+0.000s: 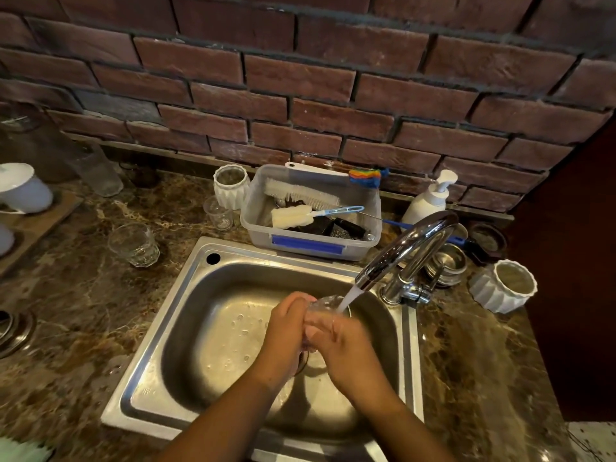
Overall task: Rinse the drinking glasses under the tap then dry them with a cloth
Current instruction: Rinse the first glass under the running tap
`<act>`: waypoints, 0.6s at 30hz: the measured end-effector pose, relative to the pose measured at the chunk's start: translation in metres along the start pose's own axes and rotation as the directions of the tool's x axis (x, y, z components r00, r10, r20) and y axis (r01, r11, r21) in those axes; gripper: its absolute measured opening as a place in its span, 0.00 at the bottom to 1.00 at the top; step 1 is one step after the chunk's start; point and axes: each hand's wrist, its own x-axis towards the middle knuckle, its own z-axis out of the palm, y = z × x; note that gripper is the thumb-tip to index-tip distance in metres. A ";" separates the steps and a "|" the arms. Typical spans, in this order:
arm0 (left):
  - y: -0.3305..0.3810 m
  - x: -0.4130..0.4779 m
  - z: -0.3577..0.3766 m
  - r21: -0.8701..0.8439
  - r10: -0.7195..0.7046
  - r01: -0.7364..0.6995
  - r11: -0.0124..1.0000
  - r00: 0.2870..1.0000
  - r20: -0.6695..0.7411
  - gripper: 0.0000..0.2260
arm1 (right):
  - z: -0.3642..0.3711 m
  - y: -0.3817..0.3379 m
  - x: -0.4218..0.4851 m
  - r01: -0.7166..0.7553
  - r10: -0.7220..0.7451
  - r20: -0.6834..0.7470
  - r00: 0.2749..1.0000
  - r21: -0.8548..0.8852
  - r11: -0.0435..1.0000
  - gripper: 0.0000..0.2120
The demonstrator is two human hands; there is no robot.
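Note:
Over the steel sink (186, 301), my left hand (283, 331) and my right hand (343, 345) both grip a clear drinking glass (325, 303). Water runs from the chrome tap (406, 248) into the glass's open mouth. My fingers cover most of the glass. Two more clear glasses stand on the counter to the left of the sink: a wide faceted one (135, 245) and a small one (218, 213). At the bottom left corner lies a pale green cloth (20, 451), partly out of view.
A plastic tub (310, 243) with brushes and sponges sits behind the sink. A soap pump bottle (428, 200), two white ribbed pots (231, 185) (505, 285) and a small steel bowl (446, 261) stand nearby. White cups (23, 188) rest on a wooden tray at the left.

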 end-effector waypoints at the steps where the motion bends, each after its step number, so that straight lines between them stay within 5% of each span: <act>1: 0.004 0.002 -0.002 -0.063 -0.101 0.103 0.993 0.994 0.033 0.13 | -0.005 0.003 -0.001 0.104 -0.096 0.051 0.994 -0.177 0.979 0.11; 3: 0.016 0.006 -0.007 -0.141 -0.322 0.356 0.924 0.921 0.217 0.11 | -0.014 0.008 -0.002 0.344 -0.234 0.264 0.936 -0.538 0.770 0.12; 5: 0.023 0.006 -0.013 -0.125 -0.432 0.500 0.857 0.830 0.352 0.12 | -0.019 0.014 0.001 0.461 -0.244 0.397 0.885 -0.669 0.583 0.15; 6: 0.022 0.006 -0.013 -0.133 -0.443 0.510 0.850 0.828 0.345 0.12 | -0.018 0.016 0.000 0.446 -0.240 0.380 0.893 -0.679 0.584 0.15; 8: 0.015 0.004 -0.007 -0.194 -0.384 0.435 0.879 0.889 0.249 0.13 | -0.009 0.011 -0.004 0.282 -0.224 0.171 0.959 -0.573 0.770 0.12; 10: 0.003 0.001 0.002 -0.234 -0.241 0.267 0.935 0.961 0.137 0.13 | 0.005 0.005 -0.004 0.042 -0.068 -0.092 0.993 -0.255 0.966 0.08; 12: -0.006 -0.003 0.004 -0.218 -0.135 0.151 0.964 0.987 0.086 0.11 | 0.011 0.005 0.000 -0.059 0.047 -0.170 0.984 -0.065 0.996 0.12; 15: 0.001 -0.002 -0.005 -0.172 -0.249 0.271 0.947 0.958 0.138 0.13 | 0.006 0.003 -0.006 0.069 -0.077 -0.026 0.997 -0.240 0.968 0.11; 18: 0.018 0.003 -0.014 -0.062 -0.481 0.518 0.853 0.827 0.290 0.12 | -0.010 0.005 -0.008 0.316 -0.170 0.280 0.945 -0.638 0.702 0.12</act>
